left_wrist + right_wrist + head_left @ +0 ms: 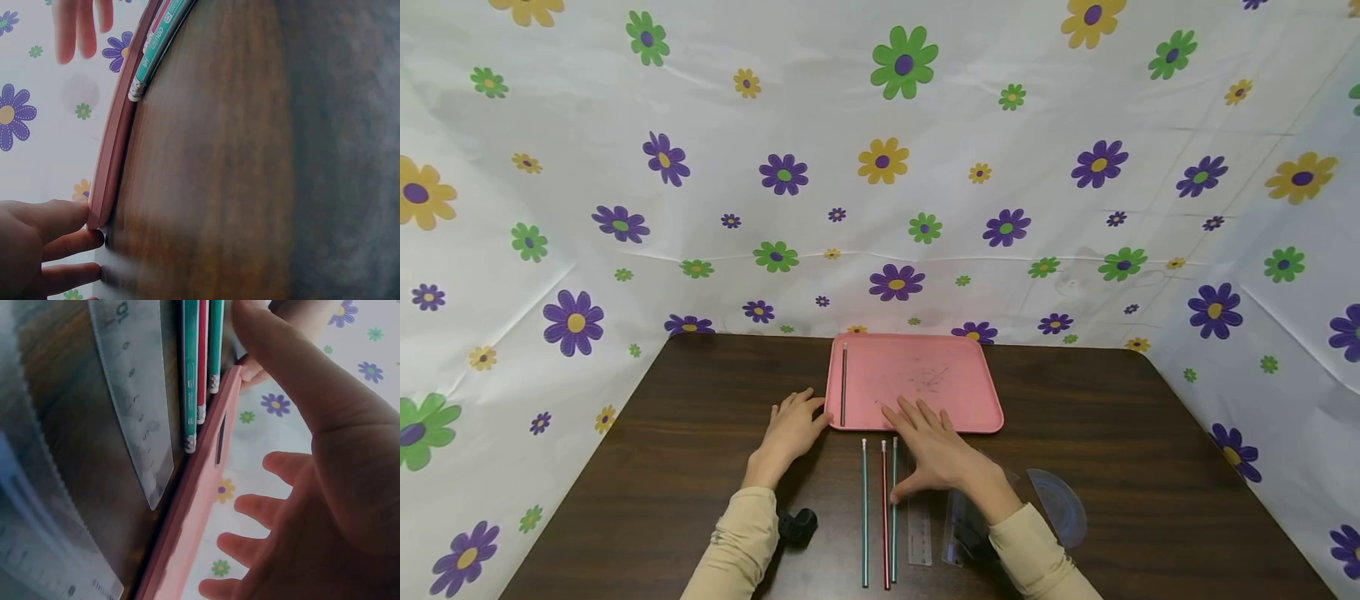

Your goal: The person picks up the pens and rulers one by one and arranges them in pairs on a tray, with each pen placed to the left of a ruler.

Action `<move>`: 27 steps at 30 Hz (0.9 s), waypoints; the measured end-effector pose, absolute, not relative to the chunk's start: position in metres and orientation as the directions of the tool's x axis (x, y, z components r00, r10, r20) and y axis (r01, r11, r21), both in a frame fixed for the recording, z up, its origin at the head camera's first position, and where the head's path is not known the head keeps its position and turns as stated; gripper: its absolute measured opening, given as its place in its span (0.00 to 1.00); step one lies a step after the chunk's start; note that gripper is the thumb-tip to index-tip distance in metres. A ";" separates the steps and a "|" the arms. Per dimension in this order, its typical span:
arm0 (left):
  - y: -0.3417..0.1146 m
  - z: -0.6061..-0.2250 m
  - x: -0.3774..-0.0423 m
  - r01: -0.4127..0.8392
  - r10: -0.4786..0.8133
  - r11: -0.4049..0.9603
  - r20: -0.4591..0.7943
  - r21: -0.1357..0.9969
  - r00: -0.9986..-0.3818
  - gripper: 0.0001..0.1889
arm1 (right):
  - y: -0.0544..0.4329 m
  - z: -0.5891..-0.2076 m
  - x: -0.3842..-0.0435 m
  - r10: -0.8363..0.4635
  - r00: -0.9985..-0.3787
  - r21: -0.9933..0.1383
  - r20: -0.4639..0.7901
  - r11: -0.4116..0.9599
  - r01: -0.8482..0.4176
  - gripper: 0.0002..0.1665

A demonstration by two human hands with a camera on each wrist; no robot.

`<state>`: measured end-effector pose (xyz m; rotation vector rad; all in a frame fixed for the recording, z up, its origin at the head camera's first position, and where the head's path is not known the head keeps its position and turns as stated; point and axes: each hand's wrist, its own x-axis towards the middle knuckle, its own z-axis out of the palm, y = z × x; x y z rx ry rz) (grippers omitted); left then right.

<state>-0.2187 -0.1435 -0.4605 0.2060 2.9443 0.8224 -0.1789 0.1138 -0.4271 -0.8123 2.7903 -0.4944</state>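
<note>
A pink tray [917, 383] lies at the back of the table, with one dark pencil [843, 387] along its left side. My left hand [790, 429] touches the tray's front left corner, fingers fairly straight; the left wrist view shows the thumb [59, 219] against the rim. Fingers spread, my right hand [936, 454] hovers around the tray's front edge and holds nothing. Between the hands are a green pencil [864, 517], a red pencil [884, 517] and another green pencil [894, 542], eraser ends toward the tray.
A clear ruler [919, 533] lies right of the pencils. Another clear measuring piece [952, 525] is partly hidden under my right arm. Farther right rests a bluish clear protractor [1060, 508]. A flower-patterned sheet [827, 125] hangs behind the dark wooden table [700, 433].
</note>
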 end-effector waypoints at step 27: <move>-0.144 -0.464 -0.221 0.109 0.157 0.841 -0.046 0.529 -0.987 0.25 | 0.130 -0.423 -0.150 -0.515 -0.833 -0.312 -0.199 0.840 -0.445 0.68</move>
